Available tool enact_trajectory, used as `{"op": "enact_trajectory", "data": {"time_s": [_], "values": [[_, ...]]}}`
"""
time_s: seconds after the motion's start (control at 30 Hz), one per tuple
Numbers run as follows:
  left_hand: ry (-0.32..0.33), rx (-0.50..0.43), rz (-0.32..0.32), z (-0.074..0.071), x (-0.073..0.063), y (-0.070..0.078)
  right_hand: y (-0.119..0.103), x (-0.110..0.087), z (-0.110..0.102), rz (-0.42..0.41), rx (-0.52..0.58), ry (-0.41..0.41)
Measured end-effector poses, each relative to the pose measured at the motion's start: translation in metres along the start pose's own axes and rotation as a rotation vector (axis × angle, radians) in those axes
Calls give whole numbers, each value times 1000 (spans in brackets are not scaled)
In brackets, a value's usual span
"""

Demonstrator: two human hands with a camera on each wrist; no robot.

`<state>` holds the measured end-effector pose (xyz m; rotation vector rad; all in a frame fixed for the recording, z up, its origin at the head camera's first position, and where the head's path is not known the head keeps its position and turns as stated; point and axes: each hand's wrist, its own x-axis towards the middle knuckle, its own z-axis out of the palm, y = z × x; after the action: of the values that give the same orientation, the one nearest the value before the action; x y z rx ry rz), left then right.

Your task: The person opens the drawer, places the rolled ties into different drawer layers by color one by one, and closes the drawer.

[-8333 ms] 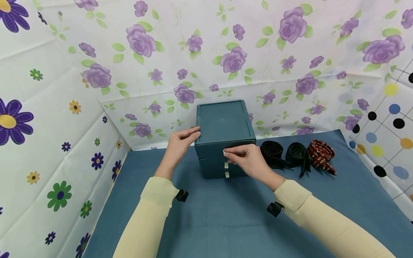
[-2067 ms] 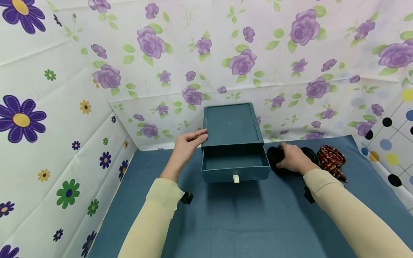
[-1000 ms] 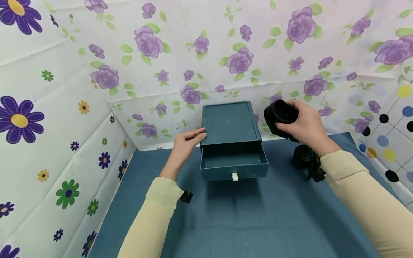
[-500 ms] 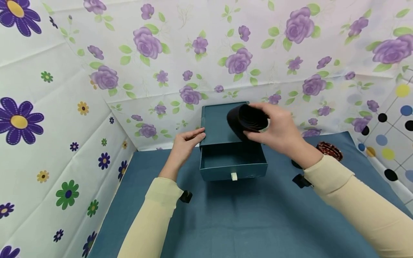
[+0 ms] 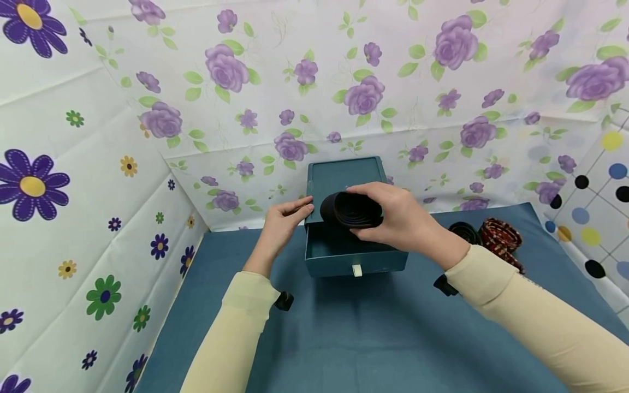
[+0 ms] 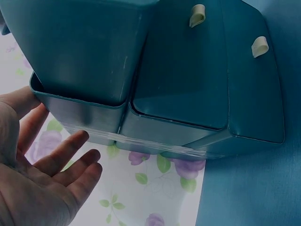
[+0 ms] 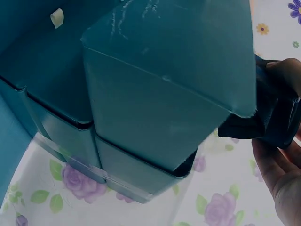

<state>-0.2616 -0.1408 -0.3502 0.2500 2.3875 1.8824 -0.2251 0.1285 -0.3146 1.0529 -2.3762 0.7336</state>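
Observation:
A blue-green drawer unit stands against the back wall with its top drawer pulled out. My right hand grips a black rolled necktie between thumb and fingers, tilted just above the drawer's opening. In the right wrist view the necktie shows beside the drawer's rim, partly hidden behind its wall. The fingertips of my left hand rest at the unit's upper left edge. In the left wrist view that hand has its fingers spread and loosely bent, holding nothing.
Right of the unit on the blue cloth lie a dark rolled necktie and a red patterned one. A floral sheet hangs close behind the unit. Lower drawers carry pale pull tabs.
The top drawer, shut at first with my right hand at its tab, was pulled out. My right hand then picked up the black necktie and carried it left over the drawer. My left hand stayed put.

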Motion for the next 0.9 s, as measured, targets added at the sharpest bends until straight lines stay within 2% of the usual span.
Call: {"op": "enact_trajectory", "data": {"time_s": [0.4,0.63,0.7,0.8,0.9], "values": [[6,2,-10,1,0,1,1,-1,5,8,29,-156],[13,13,-16,1,-1,1,-3,-2,4,52,46,-229],[15,5,-19,1,-1,0,-4,-2,5,63,51,-248],[27,2,-7,1,5,-10,-6,-2,5,77,61,-278],[26,7,-9,1,5,-9,-5,-1,6,90,82,-307]]}}
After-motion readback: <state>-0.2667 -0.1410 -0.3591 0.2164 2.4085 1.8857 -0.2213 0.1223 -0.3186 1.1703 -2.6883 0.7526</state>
